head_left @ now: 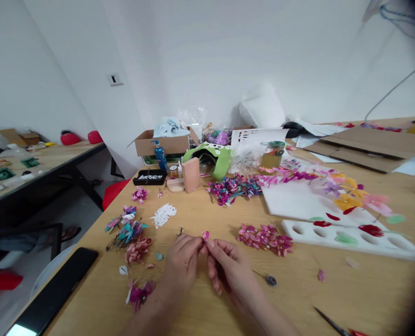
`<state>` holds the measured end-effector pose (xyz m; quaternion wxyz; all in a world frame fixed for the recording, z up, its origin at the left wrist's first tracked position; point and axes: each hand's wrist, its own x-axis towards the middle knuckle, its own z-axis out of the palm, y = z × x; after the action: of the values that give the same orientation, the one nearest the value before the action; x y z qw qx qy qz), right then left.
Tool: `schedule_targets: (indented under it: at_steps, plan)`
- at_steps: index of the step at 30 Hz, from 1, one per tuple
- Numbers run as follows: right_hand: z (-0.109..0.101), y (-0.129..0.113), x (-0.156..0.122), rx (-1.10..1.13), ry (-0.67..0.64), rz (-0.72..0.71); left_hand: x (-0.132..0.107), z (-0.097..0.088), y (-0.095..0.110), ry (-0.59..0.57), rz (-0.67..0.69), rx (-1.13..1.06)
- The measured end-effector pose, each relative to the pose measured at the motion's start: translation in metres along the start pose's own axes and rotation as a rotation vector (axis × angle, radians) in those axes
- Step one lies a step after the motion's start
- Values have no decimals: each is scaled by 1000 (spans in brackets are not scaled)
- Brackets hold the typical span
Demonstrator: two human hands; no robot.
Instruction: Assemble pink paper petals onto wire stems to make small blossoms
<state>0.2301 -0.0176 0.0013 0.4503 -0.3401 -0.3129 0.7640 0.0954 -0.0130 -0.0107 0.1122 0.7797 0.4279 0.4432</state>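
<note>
**Pinched small pink flower over a crowded counter**

Held the small pink flower at the fingertips of both hands, just above the counter's near side. Closed the left-hand grip narrowly on one side of the bloom and the right-hand grip on the other, right thumb laid forward and lower fingers loosely curled. Showed a dark-tipped stem just beyond the left-hand grip; could not tell whether held or lying free.

Had a teal-and-purple bunch, a dusty-pink cluster and a magenta flower ranged to the left, with a long black device at the counter's edge. Included a heap of white slips farther back. Displayed a deep-pink flower cluster to the right, and nearer, a gray rolled bud on a wire. Showed beyond these a white tray with round hollows, partly covered by red and green petals. Caught a dark blade at the lower right.

Featured toward the rear a blue pump bottle in front of a cardboard box, an upright wooden block, a tangled purple-and-blue bundle, a jar of yellowish contents and flattened cardboard.
</note>
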Motion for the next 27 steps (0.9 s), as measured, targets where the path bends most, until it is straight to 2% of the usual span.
schedule_targets:
  at_steps: [4,8,11,14,20,27]
  plan:
    - [-2,1,-1,-93,7,-55,2,-1,3,-1,-94,-104]
    - [-9,-3,0,-237,179,-281,7,-5,6,-77,-349,-353]
    - [-14,-8,2,-289,254,-387,7,-8,5,-151,-449,-593]
    - [-15,-11,3,-294,199,-375,4,-9,4,-207,-456,-731]
    - [-6,-17,-5,-310,44,-374,4,-10,3,-260,-398,-725]
    - [-1,-20,-11,-402,49,-412,6,-12,2,-182,-312,-698]
